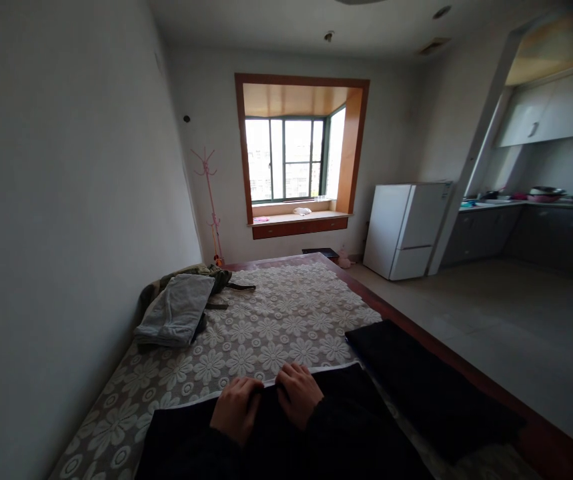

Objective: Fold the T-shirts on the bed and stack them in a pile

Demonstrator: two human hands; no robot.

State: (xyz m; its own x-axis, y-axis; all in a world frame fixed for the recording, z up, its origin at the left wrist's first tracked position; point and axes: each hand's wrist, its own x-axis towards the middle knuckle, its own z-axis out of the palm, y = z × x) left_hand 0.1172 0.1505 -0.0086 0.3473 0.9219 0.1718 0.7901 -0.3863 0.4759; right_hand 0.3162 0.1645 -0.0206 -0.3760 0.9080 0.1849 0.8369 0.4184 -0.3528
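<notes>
A black garment [346, 427] lies spread on the bed's flowered lace cover [276, 320], close to me. Both hands rest on its far edge, side by side. My left hand [236, 408] is curled, its fingers bent down onto the black cloth. My right hand [298, 392] lies next to it, fingers bent and pressing the same edge. A second black piece of cloth [416, 373] lies to the right, along the bed's side.
A pile of folded grey and green clothes [179, 308] sits at the bed's left by the wall. Beyond stand a pink coat stand [211, 200], a bay window [291, 160], a white fridge [406, 230] and a kitchen counter [531, 207].
</notes>
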